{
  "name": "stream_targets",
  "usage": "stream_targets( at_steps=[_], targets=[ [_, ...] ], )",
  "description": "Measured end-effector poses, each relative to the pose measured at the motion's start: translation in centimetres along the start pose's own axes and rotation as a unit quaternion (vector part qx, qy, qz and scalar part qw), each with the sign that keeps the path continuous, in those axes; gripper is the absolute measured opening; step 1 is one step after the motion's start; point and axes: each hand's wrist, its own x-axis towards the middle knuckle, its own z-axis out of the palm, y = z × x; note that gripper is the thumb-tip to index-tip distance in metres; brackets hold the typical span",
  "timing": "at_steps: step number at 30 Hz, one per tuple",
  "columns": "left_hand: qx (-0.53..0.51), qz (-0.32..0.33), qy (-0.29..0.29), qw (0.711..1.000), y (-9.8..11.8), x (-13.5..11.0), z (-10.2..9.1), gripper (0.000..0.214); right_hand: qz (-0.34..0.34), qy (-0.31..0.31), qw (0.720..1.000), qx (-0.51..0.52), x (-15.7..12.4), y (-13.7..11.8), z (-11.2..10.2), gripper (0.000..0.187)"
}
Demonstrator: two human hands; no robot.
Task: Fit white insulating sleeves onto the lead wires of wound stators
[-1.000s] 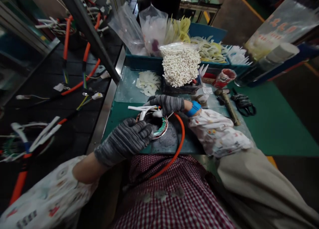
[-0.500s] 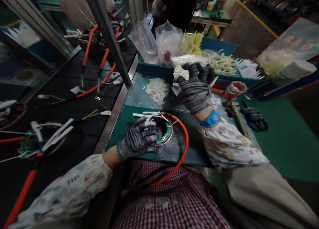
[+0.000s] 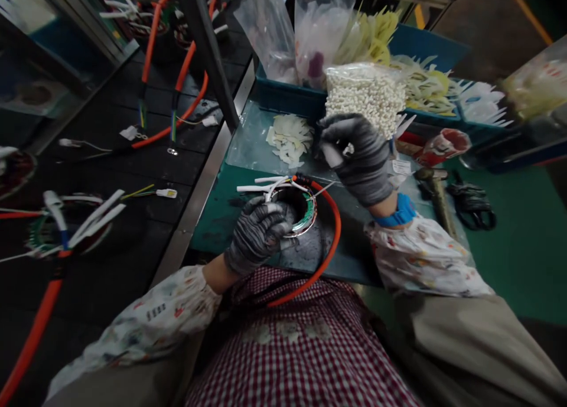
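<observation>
My left hand (image 3: 258,233), in a grey striped glove, is closed on the near rim of a round wound coil ring (image 3: 303,211) that lies on the green mat. An orange cable (image 3: 330,241) curves from the ring toward my lap, and white sleeved leads (image 3: 261,185) stick out to its left. My right hand (image 3: 357,156), also gloved, hovers above the mat behind the ring, fingers curled and pinching a small white piece (image 3: 332,155). Just behind it stands a clear bag of small white pieces (image 3: 365,94).
A pile of white paper slips (image 3: 290,138) lies left of my right hand. A blue tray (image 3: 287,103) holds plastic bags and yellow strips. A hammer (image 3: 436,194), black cord (image 3: 472,203) and red tape roll (image 3: 445,144) sit to the right. More rings with orange cables (image 3: 153,46) lie on the black belt at left.
My right hand left the ring, reached up to the bag of white pieces, and has come back down a little with a white piece pinched. My left hand stayed on the ring.
</observation>
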Motion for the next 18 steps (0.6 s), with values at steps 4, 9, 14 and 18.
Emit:
stream_targets(
  at_steps=[4,9,14,18],
  targets=[
    [-0.003,0.01,-0.012,1.0,0.0,0.4,0.1,0.011,0.082,0.194,0.971,0.114,-2.6,-4.0,-3.8,0.009],
    [0.015,0.011,-0.019,1.0,0.7,1.8,-0.9,0.01,0.208,0.177,0.956,0.109,-7.1,-8.4,-7.0,0.015],
    [0.04,-0.004,-0.012,0.999,1.0,1.9,-0.9,0.011,0.209,0.11,0.972,-0.016,-11.1,-8.5,-4.2,0.015],
    [0.006,-0.024,-0.006,1.0,0.9,1.3,-0.2,0.012,0.217,0.179,0.959,0.038,-13.6,-8.9,-2.4,0.007]
  ],
)
